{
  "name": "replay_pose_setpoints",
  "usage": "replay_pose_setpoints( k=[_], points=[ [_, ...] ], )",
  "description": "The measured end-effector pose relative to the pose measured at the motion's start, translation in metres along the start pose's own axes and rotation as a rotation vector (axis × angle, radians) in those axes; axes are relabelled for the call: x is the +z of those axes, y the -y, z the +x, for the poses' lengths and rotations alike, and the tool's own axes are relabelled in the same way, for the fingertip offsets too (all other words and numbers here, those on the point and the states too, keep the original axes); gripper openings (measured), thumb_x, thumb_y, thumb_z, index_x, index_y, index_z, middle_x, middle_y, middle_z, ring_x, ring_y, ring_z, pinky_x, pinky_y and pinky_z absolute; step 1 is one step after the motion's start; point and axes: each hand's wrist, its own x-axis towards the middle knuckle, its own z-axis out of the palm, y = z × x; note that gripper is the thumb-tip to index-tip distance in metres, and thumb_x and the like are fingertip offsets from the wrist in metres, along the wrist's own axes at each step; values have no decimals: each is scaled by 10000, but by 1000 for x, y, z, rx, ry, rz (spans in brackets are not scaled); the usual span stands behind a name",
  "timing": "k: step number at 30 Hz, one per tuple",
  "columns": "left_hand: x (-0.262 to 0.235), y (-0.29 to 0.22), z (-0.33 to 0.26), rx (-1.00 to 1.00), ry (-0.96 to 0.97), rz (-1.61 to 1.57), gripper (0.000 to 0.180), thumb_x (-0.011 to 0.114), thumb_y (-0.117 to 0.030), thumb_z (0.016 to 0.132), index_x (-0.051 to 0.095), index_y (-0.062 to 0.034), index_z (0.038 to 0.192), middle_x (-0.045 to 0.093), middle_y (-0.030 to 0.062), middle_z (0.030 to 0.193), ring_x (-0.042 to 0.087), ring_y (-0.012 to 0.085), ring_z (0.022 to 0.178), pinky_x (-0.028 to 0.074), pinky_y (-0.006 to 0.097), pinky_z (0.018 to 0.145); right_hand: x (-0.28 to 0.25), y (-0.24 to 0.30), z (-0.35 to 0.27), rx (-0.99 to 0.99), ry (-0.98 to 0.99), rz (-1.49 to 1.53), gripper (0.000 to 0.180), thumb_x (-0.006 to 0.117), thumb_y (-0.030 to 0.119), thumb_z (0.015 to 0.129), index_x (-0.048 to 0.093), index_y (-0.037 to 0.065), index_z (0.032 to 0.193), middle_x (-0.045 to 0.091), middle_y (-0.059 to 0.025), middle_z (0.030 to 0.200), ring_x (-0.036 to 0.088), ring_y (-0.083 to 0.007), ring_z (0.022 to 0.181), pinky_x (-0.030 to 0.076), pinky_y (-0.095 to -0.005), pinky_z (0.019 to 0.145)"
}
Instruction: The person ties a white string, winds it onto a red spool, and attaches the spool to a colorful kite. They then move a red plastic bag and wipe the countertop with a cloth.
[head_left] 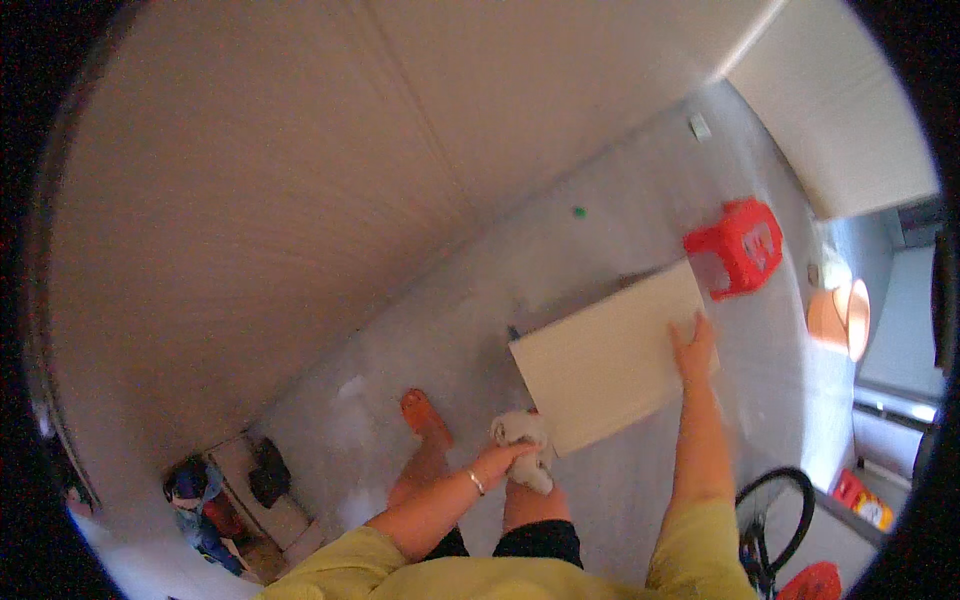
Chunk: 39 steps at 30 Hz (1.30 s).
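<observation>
A crumpled whitish cloth (522, 432) is bunched in my left hand (500, 460), whose fingers close on it. The cloth is beside the near left corner of a pale rectangular board (610, 365), above my knee. My right hand (693, 350) rests on the board near its right edge, thumb and fingers apart. The board slants across the view, with its far side higher on the right. What supports it underneath is hidden.
A red plastic stool (745, 248) stands beyond the board's far right corner. A small green object (579, 212) lies on the grey floor (480, 290). A large brownish wall (280, 200) runs along the left. At lower right is a black wheel-like ring (800, 500), near an orange-tan container (838, 320).
</observation>
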Motion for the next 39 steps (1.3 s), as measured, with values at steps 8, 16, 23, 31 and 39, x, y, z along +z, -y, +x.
replay_pose_setpoints(
  k=[8, 16, 23, 31, 39],
  points=[
    [-1, -64, -162, 51, 172, 48, 639, 664, -442, 846, 454, -68, 1319, 533, 50, 1263, 502, 185, 1168, 442, 350, 949, -62, 276, -254, -168, 825, 914, 846, 804, 312, 725, 355, 25, 1383, 488, -174, 1310, 490, -310, 1191, 421, -428, 968],
    [-62, -177, -359, 671, 179, 880, 710, 636, -388, 881, 306, -61, 1418, 478, 111, 1340, 441, 232, 1239, 369, 377, 1030, -167, 408, -221, 220, 530, 1304, 552, 677, 27, 670, 539, 19, 1204, 618, -98, 1102, 604, -220, 974, 480, -348, 853],
    [-72, -274, -574, 1768, -454, 905, 288, 693, -129, 831, 606, -22, 1083, 674, 91, 974, 656, 174, 825, 528, 295, 729, -241, 458, -161, -86, 253, 1352, 415, 716, 112, 760, 583, -4, 1135, 635, -90, 1057, 607, -203, 957, 478, -343, 837],
    [-83, -417, -666, 1916, -1122, 1121, 209, 631, -199, 862, 650, 6, 899, 669, 137, 781, 661, 221, 745, 511, 305, 668, -279, 502, -118, -199, 186, 1314, 374, 726, 143, 782, 598, 8, 1107, 631, -69, 1032, 594, -169, 913, 467, -319, 839],
    [-49, -508, -671, 864, -1310, 1229, 861, 510, -850, 649, 644, -5, 747, 611, 104, 657, 610, 186, 546, 473, 281, 469, -278, 505, -52, -318, 280, 1296, 372, 724, 126, 777, 597, 9, 1106, 633, -50, 1014, 590, -156, 912, 462, -303, 839]
  ],
)
